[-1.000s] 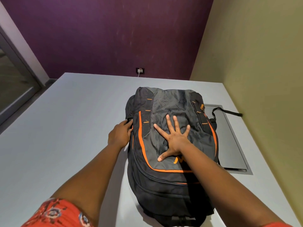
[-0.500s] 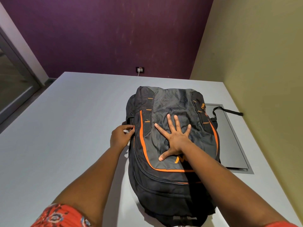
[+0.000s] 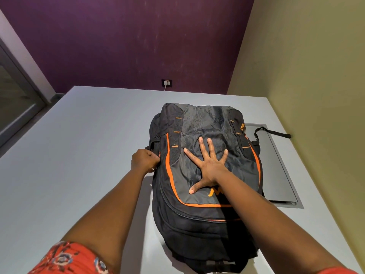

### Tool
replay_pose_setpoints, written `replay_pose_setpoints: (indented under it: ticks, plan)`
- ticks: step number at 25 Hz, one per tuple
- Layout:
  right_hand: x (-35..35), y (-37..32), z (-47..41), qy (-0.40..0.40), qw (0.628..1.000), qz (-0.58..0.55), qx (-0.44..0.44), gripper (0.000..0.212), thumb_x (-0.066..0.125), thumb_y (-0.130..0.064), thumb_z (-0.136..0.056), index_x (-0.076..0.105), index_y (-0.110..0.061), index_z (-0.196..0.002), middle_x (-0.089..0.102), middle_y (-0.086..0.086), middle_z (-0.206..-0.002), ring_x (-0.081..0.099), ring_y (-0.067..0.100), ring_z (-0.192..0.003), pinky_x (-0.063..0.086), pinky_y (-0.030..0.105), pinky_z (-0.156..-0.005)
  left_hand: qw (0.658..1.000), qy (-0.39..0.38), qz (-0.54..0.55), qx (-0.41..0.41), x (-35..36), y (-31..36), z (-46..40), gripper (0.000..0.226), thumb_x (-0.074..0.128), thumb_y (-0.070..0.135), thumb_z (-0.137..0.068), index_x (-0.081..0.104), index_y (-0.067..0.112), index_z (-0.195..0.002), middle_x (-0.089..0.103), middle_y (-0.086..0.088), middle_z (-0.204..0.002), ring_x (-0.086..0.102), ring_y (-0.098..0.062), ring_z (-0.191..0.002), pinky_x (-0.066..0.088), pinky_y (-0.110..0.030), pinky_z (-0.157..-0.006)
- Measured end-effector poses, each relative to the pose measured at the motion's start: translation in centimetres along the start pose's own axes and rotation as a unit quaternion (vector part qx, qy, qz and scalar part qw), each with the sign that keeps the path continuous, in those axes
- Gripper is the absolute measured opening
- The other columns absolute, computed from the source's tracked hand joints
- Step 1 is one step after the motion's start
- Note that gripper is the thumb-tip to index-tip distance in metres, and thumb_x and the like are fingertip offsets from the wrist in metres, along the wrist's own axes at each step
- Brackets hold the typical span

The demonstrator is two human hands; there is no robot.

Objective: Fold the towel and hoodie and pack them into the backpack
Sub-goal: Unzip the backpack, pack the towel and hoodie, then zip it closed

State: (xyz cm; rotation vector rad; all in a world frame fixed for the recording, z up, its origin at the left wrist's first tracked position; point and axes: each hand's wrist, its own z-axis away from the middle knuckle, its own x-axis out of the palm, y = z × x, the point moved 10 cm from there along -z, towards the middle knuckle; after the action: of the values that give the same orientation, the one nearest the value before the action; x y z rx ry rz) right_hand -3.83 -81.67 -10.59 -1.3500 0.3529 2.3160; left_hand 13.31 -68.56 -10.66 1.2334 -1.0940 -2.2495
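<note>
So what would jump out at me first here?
The black backpack with orange trim, lying bulging on the grey table. The right hand presses flat on its front with fingers spread, while the left hand pinches something at its left edge, probably a zipper.

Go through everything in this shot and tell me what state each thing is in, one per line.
Black and grey backpack with orange trim: lying flat on the table, bulging, zip looks closed along the near side.
Left hand: fingers curled, pinching at the backpack's left edge.
Right hand: fingers spread, pressing flat on the backpack.
White wall socket: cable plugged in.
</note>
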Motion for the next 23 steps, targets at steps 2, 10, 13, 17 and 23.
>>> replay_pose_setpoints:
  ticks: [2,10,13,17,23]
  plan:
    - [0.0,0.0,0.0,0.0,1.0,0.001,-0.001,0.132,0.068,-0.077,-0.048,-0.034,-0.052,-0.128,-0.058,0.001,-0.126,-0.053,0.031,-0.117,-0.013,0.077,-0.094,1.0,0.008,-0.007,0.002,-0.1,0.0,0.1,0.023,0.065,0.002,-0.077,0.062,0.012,-0.057,0.063,-0.012,-0.067,0.065,-0.031,-0.071,0.059,-0.041,-0.074]
    - [0.1,0.0,0.0,0.008,1.0,-0.004,-0.003,0.131,0.069,-0.077,-0.048,-0.035,-0.053,-0.125,-0.059,0.001,-0.126,-0.053,0.031,-0.117,-0.013,0.077,-0.094,0.992,0.082,-0.054,0.077,-0.5,1.0,1.3,0.015,0.064,0.004,-0.082,0.067,0.017,-0.074,0.068,-0.009,-0.106,0.064,-0.033,-0.094,0.052,-0.035,-0.081]
    - [0.0,0.0,-0.1,0.006,1.0,-0.004,-0.002,0.132,0.069,-0.077,-0.048,-0.035,-0.053,-0.125,-0.059,0.0,-0.126,-0.054,0.031,-0.116,-0.013,0.077,-0.094,0.99,0.093,-0.074,0.079,-0.4,0.6,2.0,0.013,0.065,0.018,-0.085,0.072,0.012,-0.094,0.067,-0.009,-0.115,0.06,-0.029,-0.107,0.046,-0.032,-0.083]
    - [0.0,0.0,-0.1,0.004,1.0,-0.005,-0.004,0.131,0.069,-0.076,-0.049,-0.036,-0.053,-0.124,-0.059,0.001,-0.125,-0.054,0.031,-0.116,-0.013,0.077,-0.094,0.982,0.093,-0.117,0.114,0.2,0.8,2.0,0.014,0.066,0.024,-0.085,0.071,0.014,-0.093,0.07,-0.004,-0.104,0.063,-0.026,-0.098,0.045,-0.029,-0.076]
    - [0.0,0.1,0.0,0.007,1.0,-0.008,-0.004,0.132,0.069,-0.076,-0.05,-0.033,-0.052,-0.13,-0.058,0.0,-0.127,-0.054,0.031,-0.116,-0.015,0.076,-0.094,0.97,0.172,-0.126,0.114,-0.3,1.3,2.1,0.019,0.057,0.021,-0.088,0.048,0.01,-0.075,0.051,-0.004,-0.082,0.049,-0.023,-0.07,0.035,-0.028,-0.062]
